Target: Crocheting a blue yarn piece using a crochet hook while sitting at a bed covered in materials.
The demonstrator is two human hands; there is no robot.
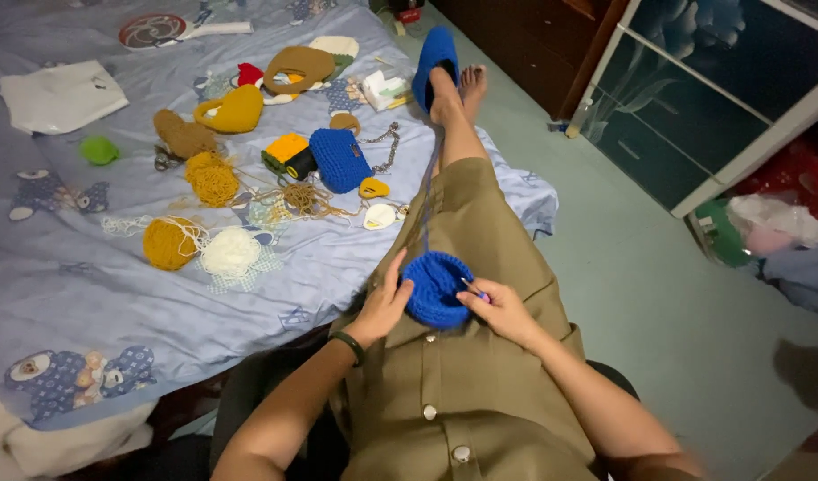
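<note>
A pale blue bedsheet printed with teddy bears (115,294) covers the bed that fills the left of this room, and past its right edge runs a pale green floor (623,267) up to a dark glass-fronted cabinet with white frame bars (721,98).

The person sits off the bed's near right corner in an olive button-front dress (462,392), legs stretched out along the bed's right edge. A round blue crocheted piece (434,287) rests on the lap. The left hand (382,307) has its fingers curled around the piece's left rim, pinching it; a dark band circles that wrist. The right hand (503,312) touches the piece's right side, fingers closed on a thin crochet hook with a purple handle (473,289). A strand of blue yarn (424,205) runs up from the piece along the leg. The far foot wears a blue crocheted slipper (434,58); the other foot beside it is bare.

On the sheet, toward the near middle, a mustard yarn ball (167,242) sits just beside a cream yarn ball (231,252). Further up lie a loose tangle of mustard yarn (211,178), a blue crocheted pouch with a metal chain (339,158), and a yellow crocheted bag (233,109). A small green ball (99,150) lies near the bed's left edge, with a folded white cloth (61,93) beyond it toward the far left corner.
</note>
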